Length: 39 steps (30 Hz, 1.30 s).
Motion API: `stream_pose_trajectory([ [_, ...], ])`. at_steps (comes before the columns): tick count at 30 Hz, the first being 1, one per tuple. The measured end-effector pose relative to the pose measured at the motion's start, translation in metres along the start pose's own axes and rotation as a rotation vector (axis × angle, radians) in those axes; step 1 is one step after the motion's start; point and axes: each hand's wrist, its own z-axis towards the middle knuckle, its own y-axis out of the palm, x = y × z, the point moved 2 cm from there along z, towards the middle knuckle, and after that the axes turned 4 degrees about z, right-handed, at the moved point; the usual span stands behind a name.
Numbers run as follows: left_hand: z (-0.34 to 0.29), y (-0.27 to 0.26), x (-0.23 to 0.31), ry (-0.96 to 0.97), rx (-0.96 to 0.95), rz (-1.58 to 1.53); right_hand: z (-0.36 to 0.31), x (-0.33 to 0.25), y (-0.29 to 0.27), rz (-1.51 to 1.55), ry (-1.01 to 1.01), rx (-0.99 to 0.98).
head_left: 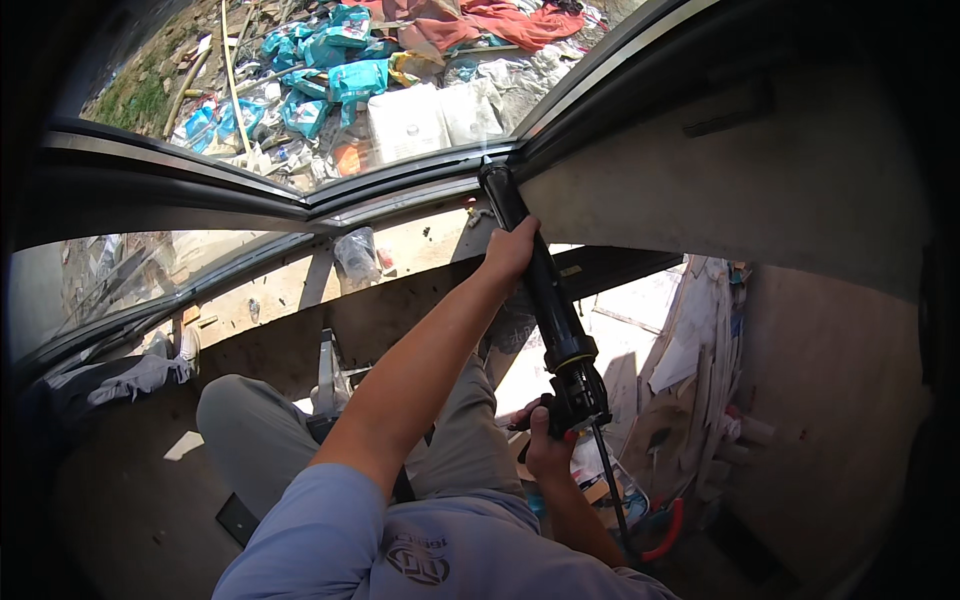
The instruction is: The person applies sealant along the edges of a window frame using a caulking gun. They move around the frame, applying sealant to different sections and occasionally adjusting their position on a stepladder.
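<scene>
A long black caulking gun (545,290) slants across the middle of the view. Its nozzle tip meets or nearly meets the lower corner of the dark window frame (400,172); I cannot tell whether they touch. My left hand (512,248) is wrapped round the upper part of the barrel. Down at the rear end, my right hand (548,447) is closed about the handle, and its fingers are partly hidden behind the gun. A thin black rod (607,480) sticks out of the gun's back end, toward me.
A clear plastic bag (357,255) lies on the sunlit ledge below the window. Outside are blue bags (357,80), white sacks (408,125) and red cloth (540,25). Stacked boards (695,340) lean by the right wall (830,370). A metal stand (328,370) is beside my knees.
</scene>
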Motion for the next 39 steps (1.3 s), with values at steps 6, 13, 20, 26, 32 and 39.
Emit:
stream_pose_trajectory([
  [6, -0.011, -0.014, 0.002, -0.021, -0.011, -0.059, -0.005, -0.008, 0.014, -0.006, 0.002, 0.052],
  [13, -0.012, -0.022, -0.001, 0.016, 0.106, -0.096, -0.01, -0.014, 0.019, -0.051, 0.026, 0.007],
  [20, -0.021, -0.046, -0.004, -0.012, 0.089, -0.223, -0.009, -0.02, 0.019, 0.109, 0.092, 0.009],
  [26, -0.096, -0.109, 0.003, -0.035, 0.404, -0.34, 0.01, -0.047, -0.012, 0.026, 0.238, -0.172],
  [32, -0.128, -0.127, -0.041, -0.061, 0.199, -0.485, -0.055, -0.079, -0.023, 0.342, 0.272, -0.355],
  [39, -0.188, -0.13, -0.056, 0.061, -0.13, -0.664, -0.114, -0.118, -0.01, 0.187, 0.149, -0.265],
])
